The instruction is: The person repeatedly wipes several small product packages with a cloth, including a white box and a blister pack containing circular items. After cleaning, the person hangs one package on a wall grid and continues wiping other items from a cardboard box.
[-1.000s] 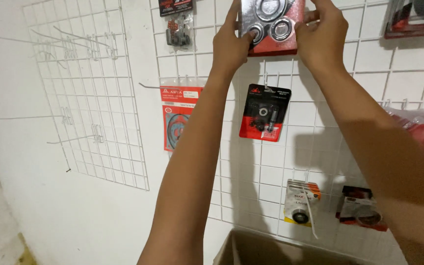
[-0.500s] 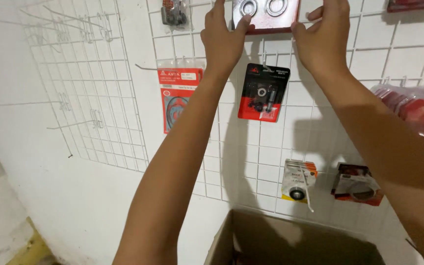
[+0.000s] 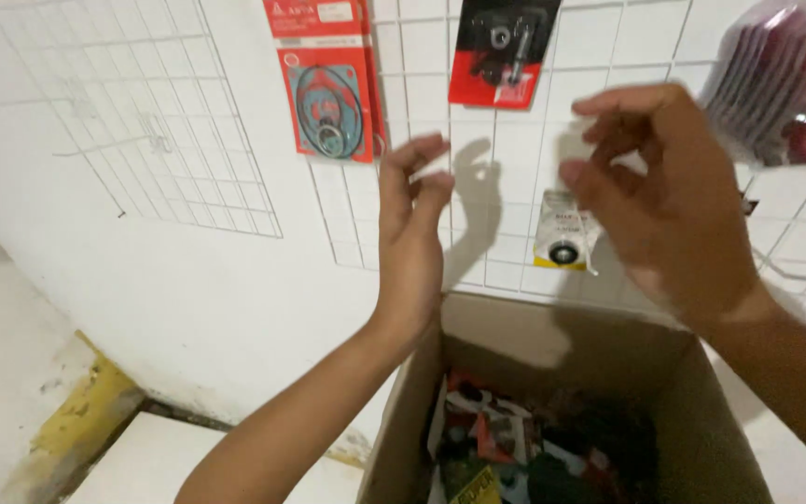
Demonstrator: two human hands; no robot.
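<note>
Hovering empty, two hands (image 3: 412,233) (image 3: 664,201) above one cardboard box (image 3: 692,411).

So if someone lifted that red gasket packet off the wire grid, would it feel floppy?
Probably a bit. The red gasket packet looks like a flat card with thin rings under clear plastic, so likely light and slightly bendy. Hanging on the wire grid, it may swing when nudged.

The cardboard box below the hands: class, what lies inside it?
The cardboard box holds a jumble of packaged parts in red, black and white. Its lower layers and bottom are covered, and the frame cuts off its near end.
</note>
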